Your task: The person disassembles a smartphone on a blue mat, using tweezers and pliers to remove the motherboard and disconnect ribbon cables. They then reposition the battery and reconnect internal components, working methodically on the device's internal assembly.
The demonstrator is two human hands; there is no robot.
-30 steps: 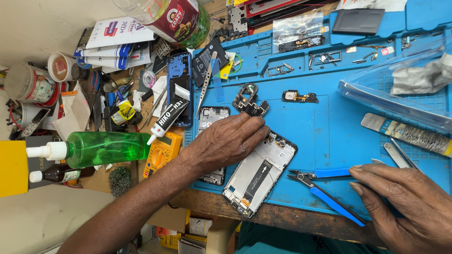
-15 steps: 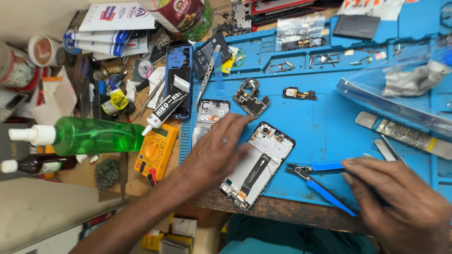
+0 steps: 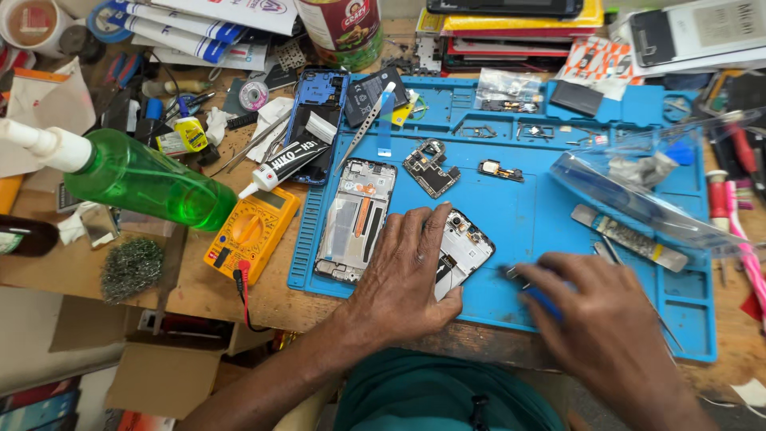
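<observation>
Phone chassis (image 3: 463, 251), opened, lying on the blue repair mat (image 3: 550, 219) near its front edge; my left hand (image 3: 407, 279) lies flat on it, fingers spread, pinning it down. Change since half a second ago: my right hand (image 3: 594, 319) has closed over the blue-handled pliers (image 3: 538, 299) that lay untouched beside it; I judge tool work on the chassis is about to start, though I cannot tell how firm the grip is. Second bare frame (image 3: 355, 219) sits just left of the held one, circuit board (image 3: 431, 168) behind it. Containers: mat's rear compartments hold small loose parts; clear plastic bag (image 3: 638, 187) holds a grey wad; green spray bottle (image 3: 136, 179) lies on its side, liquid inside.
</observation>
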